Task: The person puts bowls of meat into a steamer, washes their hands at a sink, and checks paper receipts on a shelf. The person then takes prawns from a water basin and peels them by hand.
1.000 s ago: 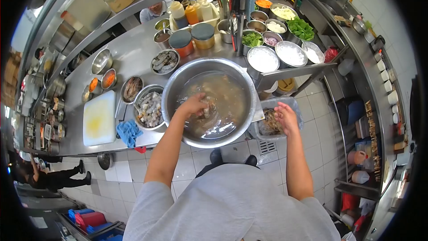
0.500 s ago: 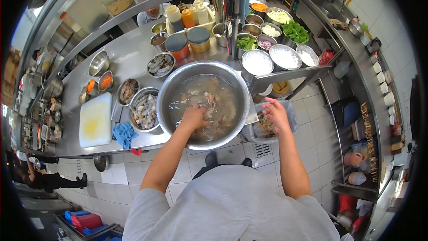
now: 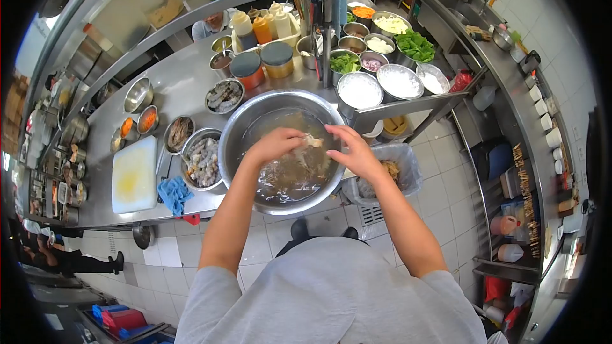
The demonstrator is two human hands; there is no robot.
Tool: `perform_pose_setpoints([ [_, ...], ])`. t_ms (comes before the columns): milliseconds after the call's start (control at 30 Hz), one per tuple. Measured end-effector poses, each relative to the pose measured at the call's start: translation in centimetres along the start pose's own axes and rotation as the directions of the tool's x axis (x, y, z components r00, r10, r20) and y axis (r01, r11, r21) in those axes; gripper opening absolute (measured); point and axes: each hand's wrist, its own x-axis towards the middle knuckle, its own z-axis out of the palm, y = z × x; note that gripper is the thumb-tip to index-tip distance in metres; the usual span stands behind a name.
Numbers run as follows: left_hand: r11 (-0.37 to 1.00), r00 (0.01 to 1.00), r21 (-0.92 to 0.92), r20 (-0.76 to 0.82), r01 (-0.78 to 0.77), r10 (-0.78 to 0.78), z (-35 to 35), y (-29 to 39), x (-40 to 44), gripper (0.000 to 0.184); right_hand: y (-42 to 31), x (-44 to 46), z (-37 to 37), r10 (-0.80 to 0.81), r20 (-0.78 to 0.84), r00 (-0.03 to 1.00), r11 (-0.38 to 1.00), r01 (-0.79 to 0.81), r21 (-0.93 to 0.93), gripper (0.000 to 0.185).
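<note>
A wide steel basin [image 3: 232, 146] of cloudy water stands at the counter's front edge. Above the water my left hand [image 3: 277, 144] pinches a small pale prawn [image 3: 312, 141] at its fingertips. My right hand [image 3: 356, 153] hovers over the basin's right side, thumb and fingers apart, close to the prawn but holding nothing. More pieces under the water are blurred by ripples. Left of the basin, a steel bowl [image 3: 185, 177] holds peeled grey prawns [image 3: 204, 160]. Below my right forearm, a lined plastic bin [image 3: 414, 175] contains shell scraps [image 3: 390, 169].
A white cutting board [image 3: 135, 175], a blue cloth [image 3: 173, 195] and small bowls lie to the left. Lidded tubs [image 3: 277, 60] and sauce bottles [image 3: 262, 28] stand behind the basin. Containers of greens [image 3: 345, 62] and white powder [image 3: 360, 90] line the right. Another person [image 3: 70, 260] is far left.
My left hand has come up out of the water with a prawn. My right hand has swung left from above the bin to the basin. The view has shifted slightly.
</note>
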Motion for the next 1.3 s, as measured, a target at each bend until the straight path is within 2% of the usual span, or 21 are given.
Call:
perform_pose_setpoints([
  [67,0.997,0.989,-0.019,0.122,-0.077,0.079,1.4,3.3,0.8,0.030,0.3,1.0,-0.3,-0.044,-0.015,0.999,0.999,0.044,-0.012,0.055],
  [100,0.997,0.989,-0.019,0.124,-0.080,0.082,2.6,3.6,1.9,0.030,1.2,1.2,-0.4,0.062,0.011,0.998,0.994,-0.063,0.088,0.055],
  [133,0.982,0.987,-0.149,0.096,-0.117,0.132,4.0,3.7,3.0,0.029,2.0,1.2,-0.6,0.164,0.046,0.985,0.968,-0.170,0.184,0.054],
  [167,0.949,0.982,-0.275,0.063,-0.155,0.178,5.2,4.1,4.0,0.030,2.6,0.9,-1.0,0.270,0.105,0.957,0.871,-0.289,0.398,0.045],
  [267,0.916,0.985,-0.379,0.061,-0.128,0.163,8.4,5.8,5.7,0.022,5.6,-0.4,-3.5,0.374,0.102,0.922,0.816,-0.380,0.435,0.033],
  [333,0.938,0.978,-0.304,0.073,-0.166,0.197,10.6,4.6,8.1,0.029,6.7,-1.5,-5.2,0.364,0.043,0.930,0.840,-0.348,0.416,0.024],
  [367,0.920,0.920,-0.021,-0.057,-0.391,0.389,11.8,4.8,8.2,0.036,7.0,-2.2,-6.1,0.428,0.014,0.904,0.829,-0.399,0.392,0.024],
  [400,0.792,0.798,0.279,-0.122,-0.542,0.589,13.0,5.0,8.4,0.044,7.3,-3.0,-6.8,0.491,-0.017,0.871,0.812,-0.450,0.372,0.025],
  [433,0.761,0.781,0.342,-0.111,-0.551,0.615,14.0,5.2,8.6,0.057,7.7,-3.5,-7.4,0.530,0.012,0.848,0.772,-0.488,0.407,0.028],
  [467,0.757,0.779,0.332,-0.093,-0.562,0.620,15.0,5.6,8.7,0.057,8.0,-4.1,-7.6,0.542,-0.005,0.840,0.768,-0.493,0.409,0.028],
  [533,0.558,0.676,0.587,-0.024,-0.587,0.737,16.7,6.5,9.0,0.053,8.5,-4.8,-7.9,0.562,-0.006,0.827,0.775,-0.524,0.353,0.030],
  [600,0.516,0.650,0.605,0.004,-0.607,0.760,18.1,6.4,9.9,0.049,9.6,-5.6,-8.3,0.549,-0.022,0.836,0.804,-0.520,0.288,0.031],
  [700,0.595,0.696,0.524,-0.005,-0.609,0.718,19.6,6.3,10.8,0.042,9.4,-6.5,-8.5,0.425,-0.144,0.894,0.888,-0.380,0.260,0.032],
  [833,0.651,0.723,0.474,-0.043,-0.593,0.689,21.5,5.9,10.5,0.040,9.9,-6.8,-9.1,0.408,-0.229,0.884,0.912,-0.385,0.141,0.026],
  [900,0.697,0.724,0.397,-0.108,-0.597,0.681,22.3,6.0,10.2,0.039,10.2,-7.1,-9.3,0.322,-0.308,0.895,0.926,-0.365,-0.093,0.030],
  [1033,0.682,0.713,0.409,-0.100,-0.606,0.694,22.5,5.7,10.7,0.039,10.0,-7.5,-9.8,0.347,-0.319,0.882,0.901,-0.407,-0.147,0.032],
  [1100,0.890,0.904,0.156,0.061,-0.428,0.423,21.6,5.7,11.3,0.042,9.8,-7.6,-10.1,0.325,-0.287,0.901,0.915,-0.376,-0.144,0.031],
  [1133,0.890,0.903,0.154,0.063,-0.430,0.425,21.0,5.6,11.5,0.042,10.1,-7.6,-10.5,0.325,-0.290,0.900,0.915,-0.377,-0.145,0.031],
  [1200,0.932,0.884,-0.345,0.395,-0.111,0.252,19.4,6.7,10.7,0.045,11.9,-7.7,-11.3,0.364,-0.214,0.906,0.918,-0.388,-0.082,0.030],
  [1233,0.900,0.846,-0.435,0.472,-0.022,0.249,19.1,7.4,10.0,0.046,12.8,-7.8,-11.5,0.365,-0.216,0.905,0.918,-0.389,-0.080,0.030],
  [1300,0.839,0.846,-0.543,0.462,0.033,0.266,19.3,8.4,9.2,0.044,14.5,-7.9,-11.7,0.561,-0.128,0.818,0.808,-0.508,0.298,0.026],
])
